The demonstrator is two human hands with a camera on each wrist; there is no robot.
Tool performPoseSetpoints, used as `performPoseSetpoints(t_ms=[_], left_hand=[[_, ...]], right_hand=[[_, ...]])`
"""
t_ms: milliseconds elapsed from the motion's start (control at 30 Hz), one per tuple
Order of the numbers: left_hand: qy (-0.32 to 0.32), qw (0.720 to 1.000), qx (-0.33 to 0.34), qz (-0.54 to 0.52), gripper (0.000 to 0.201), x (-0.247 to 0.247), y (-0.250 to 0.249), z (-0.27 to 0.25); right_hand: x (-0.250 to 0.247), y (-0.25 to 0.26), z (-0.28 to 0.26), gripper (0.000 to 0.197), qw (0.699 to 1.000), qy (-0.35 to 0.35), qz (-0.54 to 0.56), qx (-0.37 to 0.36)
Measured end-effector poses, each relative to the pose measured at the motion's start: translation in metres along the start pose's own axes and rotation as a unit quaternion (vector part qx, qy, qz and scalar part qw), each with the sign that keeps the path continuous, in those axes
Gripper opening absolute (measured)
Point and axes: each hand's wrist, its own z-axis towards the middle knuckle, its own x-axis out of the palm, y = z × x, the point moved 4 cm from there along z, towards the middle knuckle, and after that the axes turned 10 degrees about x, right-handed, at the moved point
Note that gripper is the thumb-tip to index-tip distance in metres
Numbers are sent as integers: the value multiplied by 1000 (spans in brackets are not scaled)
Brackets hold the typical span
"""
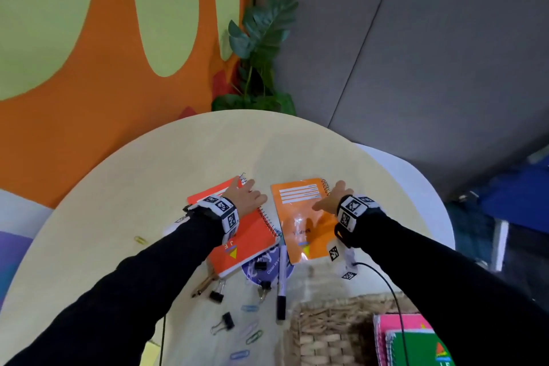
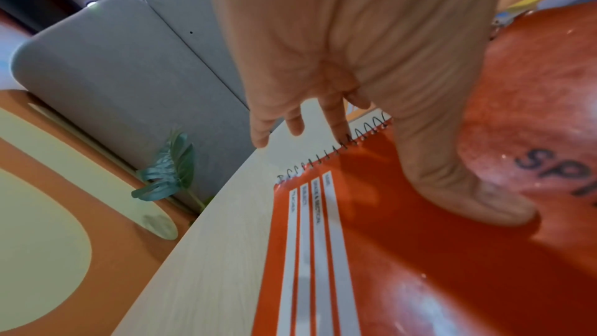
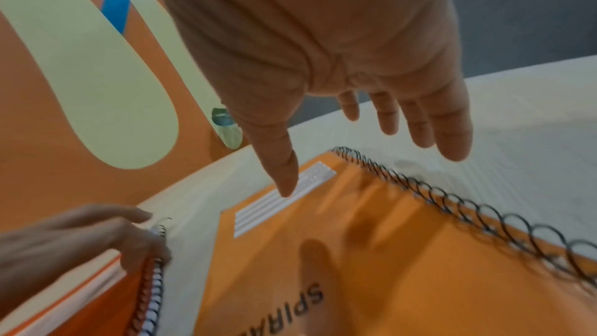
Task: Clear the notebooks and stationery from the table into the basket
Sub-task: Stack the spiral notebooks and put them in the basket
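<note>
On the round table [image 1: 148, 187] a red spiral notebook [image 1: 249, 235] [image 2: 420, 265] lies left of an orange spiral notebook [image 1: 300, 217] [image 3: 387, 265]. My left hand [image 1: 248, 194] [image 2: 420, 173] rests on the red one, its thumb flat on the cover and its fingers [image 2: 336, 127] reaching over the spiral edge. Spread and holding nothing, my right hand [image 1: 328, 200] [image 3: 352, 162] hovers over the orange notebook's spiral edge. The wicker basket [image 1: 326, 304] at the near right holds a pink notebook [image 1: 401, 324] and a green notebook [image 1: 416, 348].
A black marker [image 1: 281, 282], binder clips [image 1: 225, 321] and coloured paper clips [image 1: 252, 336] lie on the near part of the table beside a blue round sticker [image 1: 267, 272]. A potted plant [image 1: 261, 53] stands beyond the far edge. A black cable [image 1: 386, 282] runs over the basket.
</note>
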Motion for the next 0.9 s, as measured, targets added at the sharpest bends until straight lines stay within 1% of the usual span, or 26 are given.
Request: performPoseSetpoints(t_ms=[67,100,167,200,233,267,333,367,400,433,467,500,533,567,600,633,700,767,800,867,900], left_hand=[[4,1000,-10,-5,55,1,8,-3],[14,1000,-15,-12,57,3,9,-4],[24,1000,-14,2,52,4,12,-6],[10,1000,-10,14,47,2,13,-7],[-25,999,-4,31,42,0,13,-7],[-46,997,-3,61,37,-3,14,-10],[-45,995,-16,85,34,-3,14,-13],[-66,993,-15,92,32,-7,12,-15],[-58,994,-16,92,27,-12,12,-19],[-44,995,-15,84,25,-18,12,-25],[-28,996,-23,82,30,-23,13,-29],[-27,996,-36,77,35,-28,18,-36],[-30,996,-43,71,37,-39,22,-47],[-42,996,-52,64,36,-49,25,-60],[-60,994,-58,65,33,-58,27,-75],[-73,993,-61,65,29,-69,29,-91],[-107,989,-69,75,24,-94,28,-129],[-180,977,-78,84,28,-120,23,-170],[-218,967,-90,91,30,-131,19,-190],[-266,949,-147,82,30,-141,16,-224],[-291,939,-177,52,26,-143,11,-242]], right_hand=[[6,-1,2,110,1000,5,-17,23],[10,-4,2,113,999,10,-23,22],[19,-7,3,106,1000,23,3,-5],[23,-9,4,102,999,22,17,-18],[25,-9,3,102,999,16,20,-23],[27,-8,4,108,1000,11,12,-18],[33,-5,7,126,999,24,-15,27],[36,-4,7,134,998,35,-15,56],[38,-2,9,137,997,38,-5,72],[40,-3,8,137,996,32,-4,78],[40,-4,6,131,997,25,-25,75],[37,-6,4,120,997,11,-48,60],[33,-6,4,101,997,4,-72,21],[28,-5,7,78,997,9,-79,-13],[23,-5,6,58,998,23,-60,-29],[18,-6,7,49,999,31,-28,-35],[8,-6,3,39,996,42,54,-56],[-9,-1,-18,21,981,70,152,-100],[-23,-1,-34,15,970,75,196,-120],[-56,-9,-65,14,954,55,243,-168],[-75,-17,-81,16,950,26,238,-200]])
